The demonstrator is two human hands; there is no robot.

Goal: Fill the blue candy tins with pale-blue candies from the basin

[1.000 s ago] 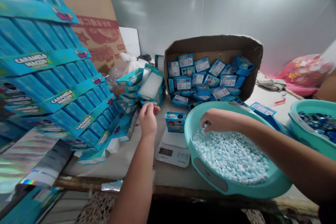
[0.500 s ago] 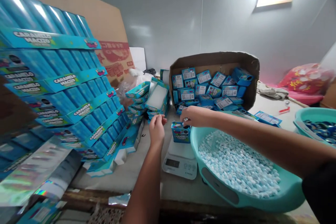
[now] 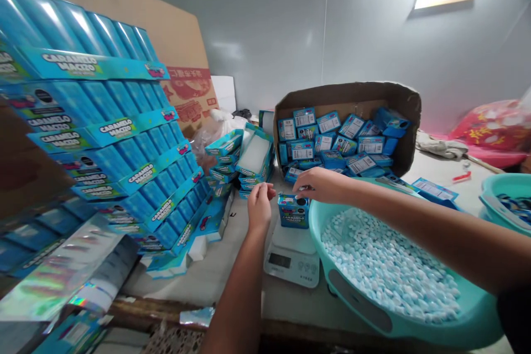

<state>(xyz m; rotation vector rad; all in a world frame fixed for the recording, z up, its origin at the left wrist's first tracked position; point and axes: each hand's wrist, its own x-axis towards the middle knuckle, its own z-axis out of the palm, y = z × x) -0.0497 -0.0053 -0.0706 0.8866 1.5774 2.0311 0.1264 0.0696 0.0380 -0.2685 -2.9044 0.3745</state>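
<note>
A small blue box (image 3: pixel 293 213) printed "Caramelo Macizo" stands upright on a white kitchen scale (image 3: pixel 292 265). My right hand (image 3: pixel 317 183) is at the box's top, its fingers bent down over the top edge and closed together; whatever they hold is hidden. Left of the box, my left hand (image 3: pixel 260 204) hovers with curled fingers and thumb drawn together, and nothing shows in it. Under my right forearm lies a turquoise basin (image 3: pixel 360 298) full of small wrapped white and pale-blue candies (image 3: pixel 385 265).
Behind stands a cardboard carton (image 3: pixel 409 138) of blue boxes. To the left rises a tall stack of filled display trays (image 3: pixel 124 127); emptier trays (image 3: pixel 254 156) sit near the middle. Another basin (image 3: pixel 493 191) stands at the right. Holographic film (image 3: pixel 62 271) lies at the front left.
The view has turned slightly left, so everything sits further right. A small shiny piece showed at my right fingertips before; it is out of sight now. The left hand keeps its pose.
</note>
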